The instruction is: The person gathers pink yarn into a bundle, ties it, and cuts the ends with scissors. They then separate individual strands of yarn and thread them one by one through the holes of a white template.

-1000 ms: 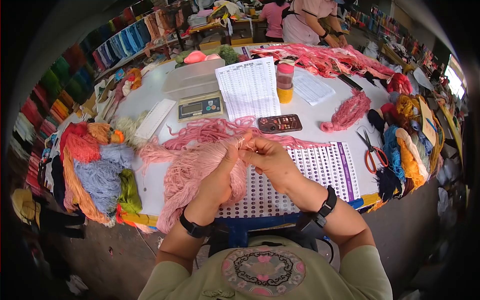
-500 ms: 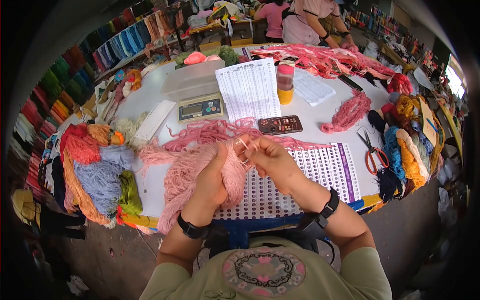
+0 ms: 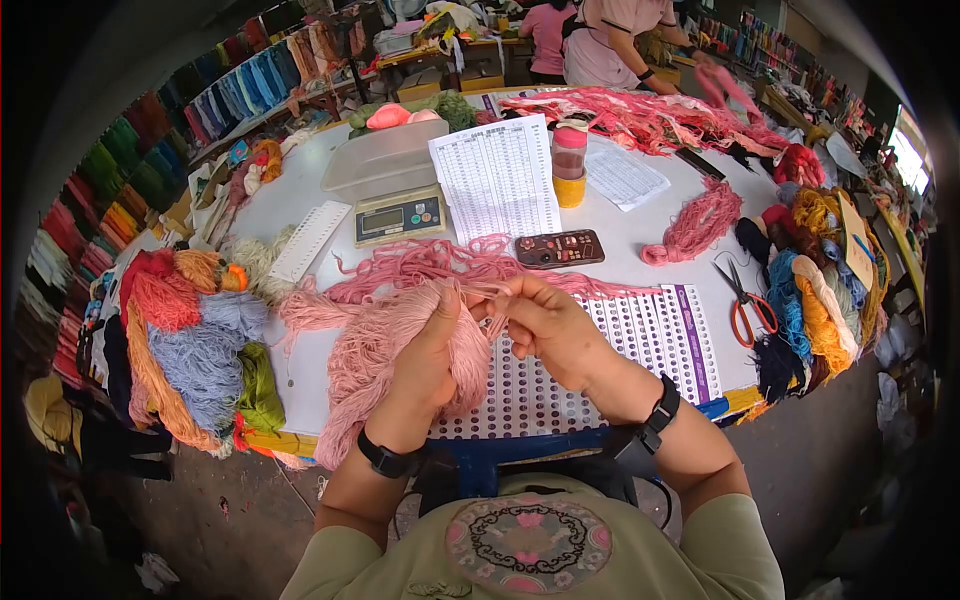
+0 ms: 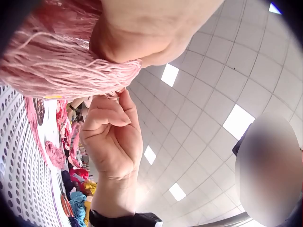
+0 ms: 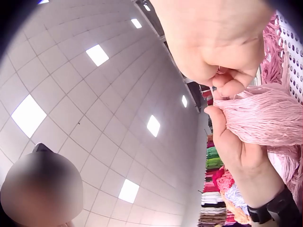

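A thick pale pink yarn bundle (image 3: 385, 345) hangs over my left hand (image 3: 425, 355), which grips it near its looped top with the thumb up. My right hand (image 3: 555, 330) pinches strands at the bundle's top right end, fingers curled. In the left wrist view the right hand (image 4: 113, 137) has its fingertips at the tip of the yarn (image 4: 61, 71). The right wrist view shows the left hand's thumb (image 5: 218, 125) against the pale pink yarn (image 5: 265, 116); the left fingers are mostly hidden behind it.
Darker pink yarn (image 3: 420, 262) lies behind the hands, over a perforated board (image 3: 610, 345). Beyond are a scale (image 3: 400, 216), a printed sheet (image 3: 497, 175), a phone (image 3: 560, 248) and a jar (image 3: 570, 165). Scissors (image 3: 745, 305) and colored yarn piles (image 3: 200, 345) flank the work.
My right hand has shifted slightly right, drawing strands out from the bundle's top. At the back, another person has lifted pink yarn off the table.
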The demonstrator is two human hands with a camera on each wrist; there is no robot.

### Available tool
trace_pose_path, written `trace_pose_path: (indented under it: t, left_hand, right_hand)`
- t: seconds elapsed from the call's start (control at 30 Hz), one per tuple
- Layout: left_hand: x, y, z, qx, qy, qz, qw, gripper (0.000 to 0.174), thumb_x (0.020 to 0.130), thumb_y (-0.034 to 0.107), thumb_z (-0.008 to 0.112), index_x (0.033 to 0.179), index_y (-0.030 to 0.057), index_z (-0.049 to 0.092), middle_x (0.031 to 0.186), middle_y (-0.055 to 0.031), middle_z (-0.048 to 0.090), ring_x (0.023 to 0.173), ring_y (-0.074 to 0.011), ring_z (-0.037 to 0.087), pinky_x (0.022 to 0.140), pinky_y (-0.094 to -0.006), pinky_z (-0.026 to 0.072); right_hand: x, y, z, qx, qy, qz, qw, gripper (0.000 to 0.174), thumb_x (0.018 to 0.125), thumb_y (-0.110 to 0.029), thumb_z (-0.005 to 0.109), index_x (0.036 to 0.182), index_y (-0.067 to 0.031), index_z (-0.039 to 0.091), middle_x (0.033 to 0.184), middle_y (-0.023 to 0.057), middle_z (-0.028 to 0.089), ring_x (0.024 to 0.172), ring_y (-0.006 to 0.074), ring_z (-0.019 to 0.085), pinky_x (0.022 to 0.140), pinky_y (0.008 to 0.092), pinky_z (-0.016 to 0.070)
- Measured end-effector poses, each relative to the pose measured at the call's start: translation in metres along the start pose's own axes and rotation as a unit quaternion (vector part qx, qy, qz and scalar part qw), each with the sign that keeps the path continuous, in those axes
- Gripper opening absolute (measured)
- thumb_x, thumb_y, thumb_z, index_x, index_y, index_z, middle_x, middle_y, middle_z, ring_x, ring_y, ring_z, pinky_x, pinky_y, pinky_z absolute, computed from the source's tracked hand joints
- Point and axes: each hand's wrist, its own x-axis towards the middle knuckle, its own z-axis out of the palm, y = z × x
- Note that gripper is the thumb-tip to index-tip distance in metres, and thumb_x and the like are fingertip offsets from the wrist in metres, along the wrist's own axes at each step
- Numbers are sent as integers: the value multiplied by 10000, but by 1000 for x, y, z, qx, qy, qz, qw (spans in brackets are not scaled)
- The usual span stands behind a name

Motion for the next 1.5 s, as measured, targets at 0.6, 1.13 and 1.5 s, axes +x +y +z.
trace_pose_path:
  t: [0.6, 1.13, 1.5]
  left_hand:
    - [-2, 5, 11, -22, -81, -12, 996, 641, 973, 458, 431, 1384, -32, 378, 1337, -130, 478, 1241, -202, 443, 1072, -350, 321]
    - [-3, 1, 14, -43, -69, -14, 997, 593, 988, 407, 426, 1376, -40, 380, 1362, -142, 460, 1248, -212, 450, 1063, -363, 340]
    - [-5, 1, 16, 30, -64, -22, 997, 598, 1006, 418, 365, 1397, -35, 356, 1362, -116, 452, 1278, -193, 402, 1088, -332, 295]
  right_hand:
    - [1, 2, 6, -49, 22, 0, 999, 102, 851, -149, 675, 940, -105, 654, 818, -66, 600, 670, 2, 483, 551, 163, 346]
    - [1, 2, 4, -55, 35, -5, 998, 88, 844, -159, 641, 921, -123, 663, 826, -89, 603, 698, 0, 506, 560, 168, 327]
    - [0, 1, 5, -28, 39, 7, 999, 144, 845, -166, 634, 981, -126, 659, 850, -93, 602, 703, -5, 489, 563, 163, 341]
